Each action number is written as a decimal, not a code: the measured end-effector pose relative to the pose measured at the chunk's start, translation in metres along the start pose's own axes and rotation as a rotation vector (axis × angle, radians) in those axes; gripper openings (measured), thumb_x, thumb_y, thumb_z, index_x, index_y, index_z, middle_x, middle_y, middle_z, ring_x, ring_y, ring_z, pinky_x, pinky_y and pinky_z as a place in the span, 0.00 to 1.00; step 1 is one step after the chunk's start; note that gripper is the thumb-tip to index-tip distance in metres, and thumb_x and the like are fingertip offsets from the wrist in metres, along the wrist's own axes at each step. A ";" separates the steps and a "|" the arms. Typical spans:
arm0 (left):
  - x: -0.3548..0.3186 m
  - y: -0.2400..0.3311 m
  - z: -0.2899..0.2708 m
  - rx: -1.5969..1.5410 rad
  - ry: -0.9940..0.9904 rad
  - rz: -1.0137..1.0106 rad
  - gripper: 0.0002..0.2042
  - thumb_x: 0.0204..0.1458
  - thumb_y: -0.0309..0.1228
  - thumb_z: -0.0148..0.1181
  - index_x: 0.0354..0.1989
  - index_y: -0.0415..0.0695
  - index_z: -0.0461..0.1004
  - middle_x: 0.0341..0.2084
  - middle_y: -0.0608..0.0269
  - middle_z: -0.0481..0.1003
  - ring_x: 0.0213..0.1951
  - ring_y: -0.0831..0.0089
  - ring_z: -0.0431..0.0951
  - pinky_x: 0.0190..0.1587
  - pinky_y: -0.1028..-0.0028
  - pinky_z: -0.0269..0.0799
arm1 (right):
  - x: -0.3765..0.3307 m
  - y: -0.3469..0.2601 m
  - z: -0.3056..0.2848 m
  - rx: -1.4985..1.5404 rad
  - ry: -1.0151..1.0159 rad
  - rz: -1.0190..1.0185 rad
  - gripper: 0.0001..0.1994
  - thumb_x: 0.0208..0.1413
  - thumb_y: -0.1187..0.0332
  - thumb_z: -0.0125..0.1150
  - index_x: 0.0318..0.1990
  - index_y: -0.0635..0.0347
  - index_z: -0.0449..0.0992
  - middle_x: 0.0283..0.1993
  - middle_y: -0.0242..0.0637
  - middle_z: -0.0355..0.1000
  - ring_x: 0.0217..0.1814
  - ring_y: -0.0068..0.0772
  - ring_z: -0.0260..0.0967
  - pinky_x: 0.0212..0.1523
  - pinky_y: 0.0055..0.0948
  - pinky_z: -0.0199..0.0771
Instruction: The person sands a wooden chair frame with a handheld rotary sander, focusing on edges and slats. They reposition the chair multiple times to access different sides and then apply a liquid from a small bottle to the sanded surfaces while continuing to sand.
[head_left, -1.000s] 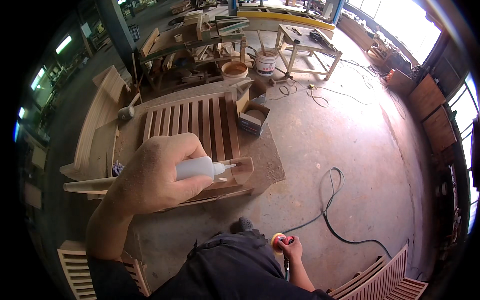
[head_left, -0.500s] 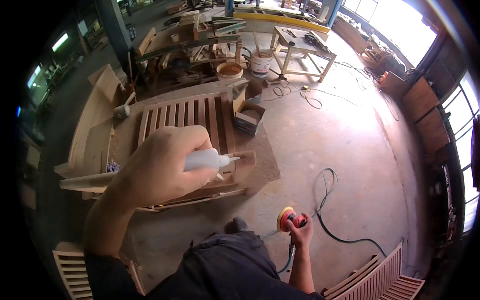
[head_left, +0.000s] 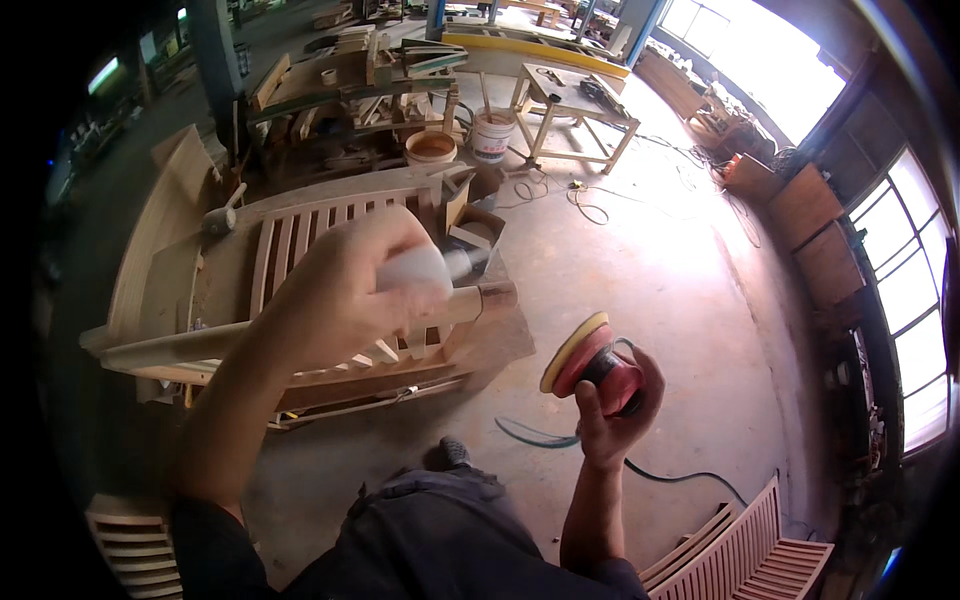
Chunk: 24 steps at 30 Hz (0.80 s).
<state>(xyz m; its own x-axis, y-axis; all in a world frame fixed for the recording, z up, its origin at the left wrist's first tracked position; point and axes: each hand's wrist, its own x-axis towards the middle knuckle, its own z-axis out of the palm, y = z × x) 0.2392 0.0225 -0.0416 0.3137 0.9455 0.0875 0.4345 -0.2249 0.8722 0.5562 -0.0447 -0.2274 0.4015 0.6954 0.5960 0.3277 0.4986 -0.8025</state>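
My left hand [head_left: 350, 285] is closed around a white squeeze bottle [head_left: 412, 272], its nozzle smeared by motion and pointing right. Below and behind that hand lies a wooden bench frame [head_left: 290, 250] with slats and a rounded rail. In my right hand [head_left: 630, 410] is a red orbital sander [head_left: 600, 370], fingers wrapped round its body. The sander's yellow-edged pad is tilted up toward the left, apart from the wood. A dark green hose [head_left: 690, 478] trails across the floor near the sander.
Beside the frame stands an open cardboard box [head_left: 478, 228]. A wooden mallet [head_left: 222, 218] rests at the frame's far left. Beyond are buckets [head_left: 432, 148] and a work table [head_left: 575, 95]. Slatted wooden pieces [head_left: 750, 550] stand at the lower right.
My right hand has raised the sander upward and nearer, its pad now turned up. The left hand with the bottle has shifted slightly up. The view has shifted a little.
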 end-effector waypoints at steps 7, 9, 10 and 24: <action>-0.025 -0.036 -0.010 0.221 0.531 0.256 0.07 0.65 0.27 0.60 0.47 0.39 0.73 0.42 0.53 0.79 0.47 0.67 0.80 0.48 0.65 0.75 | -0.018 -0.020 0.062 -0.178 0.023 -0.464 0.37 0.43 0.64 0.88 0.58 0.56 0.69 0.56 0.52 0.73 0.57 0.51 0.73 0.57 0.46 0.76; -0.032 -0.053 -0.014 0.576 0.631 0.317 0.08 0.65 0.28 0.60 0.47 0.39 0.74 0.41 0.51 0.79 0.45 0.59 0.80 0.47 0.63 0.75 | -0.016 -0.024 0.078 -0.301 0.031 -0.529 0.35 0.43 0.65 0.88 0.57 0.52 0.72 0.55 0.50 0.72 0.56 0.51 0.73 0.55 0.44 0.77; -0.035 -0.057 -0.015 0.754 0.679 0.345 0.08 0.65 0.29 0.60 0.47 0.39 0.74 0.41 0.49 0.79 0.44 0.55 0.80 0.47 0.62 0.75 | -0.013 -0.027 0.082 -0.343 0.022 -0.550 0.34 0.43 0.65 0.88 0.57 0.51 0.73 0.55 0.49 0.72 0.55 0.51 0.73 0.53 0.44 0.78; -0.055 -0.065 -0.003 0.688 0.749 0.222 0.17 0.52 0.32 0.75 0.44 0.45 0.71 0.31 0.56 0.79 0.32 0.50 0.82 0.36 0.55 0.77 | 0.155 -0.169 0.109 -0.673 -0.998 -0.361 0.21 0.49 0.59 0.81 0.49 0.52 0.82 0.46 0.43 0.79 0.44 0.45 0.81 0.45 0.40 0.85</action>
<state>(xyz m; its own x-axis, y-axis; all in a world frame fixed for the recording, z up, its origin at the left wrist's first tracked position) 0.1914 -0.0139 -0.1013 -0.0567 0.7176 0.6941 0.8922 -0.2756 0.3578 0.4703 0.0351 -0.0024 -0.5262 0.8091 0.2617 0.7727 0.5834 -0.2501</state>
